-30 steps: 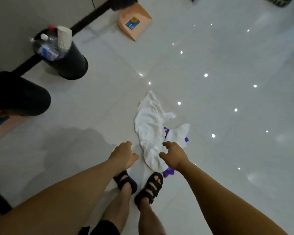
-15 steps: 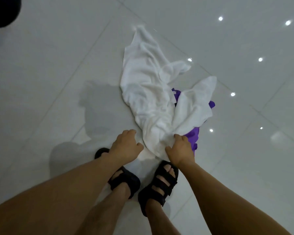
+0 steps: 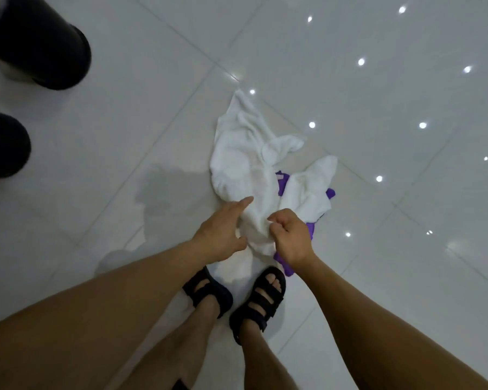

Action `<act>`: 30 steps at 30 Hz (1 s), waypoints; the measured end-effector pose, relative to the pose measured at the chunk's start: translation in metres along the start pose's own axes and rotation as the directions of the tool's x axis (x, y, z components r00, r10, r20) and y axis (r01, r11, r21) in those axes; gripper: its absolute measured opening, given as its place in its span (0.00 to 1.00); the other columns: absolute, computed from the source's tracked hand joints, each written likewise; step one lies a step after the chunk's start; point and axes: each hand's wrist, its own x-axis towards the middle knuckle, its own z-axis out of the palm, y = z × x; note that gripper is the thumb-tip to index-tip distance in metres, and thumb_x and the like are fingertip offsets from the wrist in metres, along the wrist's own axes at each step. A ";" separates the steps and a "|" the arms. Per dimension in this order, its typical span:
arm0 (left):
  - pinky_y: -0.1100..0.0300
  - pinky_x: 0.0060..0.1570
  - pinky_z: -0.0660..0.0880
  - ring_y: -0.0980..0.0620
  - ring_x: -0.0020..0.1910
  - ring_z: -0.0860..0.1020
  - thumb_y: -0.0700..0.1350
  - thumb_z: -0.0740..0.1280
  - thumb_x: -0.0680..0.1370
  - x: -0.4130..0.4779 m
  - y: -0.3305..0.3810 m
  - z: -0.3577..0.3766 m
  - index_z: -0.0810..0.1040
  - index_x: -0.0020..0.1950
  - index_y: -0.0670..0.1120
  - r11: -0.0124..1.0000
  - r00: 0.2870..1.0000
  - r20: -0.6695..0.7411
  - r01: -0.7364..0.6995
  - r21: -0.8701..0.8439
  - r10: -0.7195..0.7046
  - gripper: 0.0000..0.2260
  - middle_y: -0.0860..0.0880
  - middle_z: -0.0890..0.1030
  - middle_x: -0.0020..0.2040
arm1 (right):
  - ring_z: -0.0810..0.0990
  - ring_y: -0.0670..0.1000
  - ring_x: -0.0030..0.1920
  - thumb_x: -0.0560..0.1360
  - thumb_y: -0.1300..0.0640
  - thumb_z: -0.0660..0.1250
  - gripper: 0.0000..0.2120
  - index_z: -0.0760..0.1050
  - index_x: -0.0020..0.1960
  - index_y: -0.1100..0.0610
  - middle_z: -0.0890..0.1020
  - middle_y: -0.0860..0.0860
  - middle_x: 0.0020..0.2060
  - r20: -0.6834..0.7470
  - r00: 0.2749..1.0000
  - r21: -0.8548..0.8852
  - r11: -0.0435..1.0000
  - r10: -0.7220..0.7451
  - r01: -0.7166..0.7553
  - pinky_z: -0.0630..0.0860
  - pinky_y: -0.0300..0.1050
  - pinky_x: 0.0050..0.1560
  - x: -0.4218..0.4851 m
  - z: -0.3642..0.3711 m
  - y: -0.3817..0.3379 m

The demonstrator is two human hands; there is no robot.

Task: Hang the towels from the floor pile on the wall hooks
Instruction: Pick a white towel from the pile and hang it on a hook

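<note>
The single head-worn camera is looking steeply down at the tiled floor [image 3: 392,249], facing forward from the person's own body, its wide lens curving the tile seams. It is framing the left hand [image 3: 223,232] and right hand [image 3: 290,235] close at centre, the sandalled feet [image 3: 262,296] at 6 o'clock, the white towel [image 3: 245,164] just toward 12, and a black bin [image 3: 48,46] cropping in at 10 o'clock.

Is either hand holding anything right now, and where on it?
The right hand pinches the crumpled white cloth towel at its near end; the left hand only touches it.
</note>
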 end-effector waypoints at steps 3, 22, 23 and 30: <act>0.57 0.61 0.69 0.53 0.69 0.65 0.47 0.71 0.72 -0.035 0.054 -0.058 0.52 0.76 0.61 0.987 0.991 -0.001 -0.132 0.090 0.132 0.39 0.53 0.60 0.74 | 0.77 0.49 0.39 0.75 0.60 0.58 0.11 0.78 0.42 0.63 0.80 0.53 0.37 0.065 0.990 0.114 0.986 -0.129 0.121 0.75 0.45 0.44 -0.032 -0.039 -0.085; 0.56 0.44 0.75 0.50 0.46 0.79 0.53 0.63 0.74 -0.327 0.256 -0.336 0.81 0.45 0.46 0.959 0.923 -0.384 -0.131 -0.253 0.025 0.12 0.49 0.82 0.45 | 0.80 0.45 0.47 0.62 0.44 0.80 0.26 0.76 0.56 0.49 0.81 0.45 0.48 0.271 0.855 -0.093 0.872 -0.442 0.481 0.78 0.42 0.47 -0.251 -0.195 -0.420; 0.55 0.46 0.76 0.49 0.47 0.80 0.51 0.65 0.74 -0.341 0.258 -0.344 0.82 0.47 0.45 0.942 0.919 -0.393 -0.151 -0.299 0.023 0.12 0.47 0.83 0.47 | 0.79 0.46 0.47 0.63 0.46 0.79 0.25 0.76 0.56 0.49 0.80 0.44 0.48 0.278 0.848 -0.192 0.839 -0.452 0.510 0.77 0.43 0.48 -0.258 -0.195 -0.426; 0.65 0.29 0.75 0.53 0.33 0.80 0.41 0.71 0.72 -0.434 0.249 -0.378 0.82 0.44 0.47 0.853 0.863 -0.505 -0.258 -0.455 -0.008 0.03 0.52 0.83 0.34 | 0.80 0.52 0.43 0.77 0.59 0.63 0.07 0.80 0.45 0.54 0.81 0.55 0.45 0.252 0.793 0.105 0.830 -0.554 0.547 0.78 0.43 0.43 -0.306 -0.198 -0.495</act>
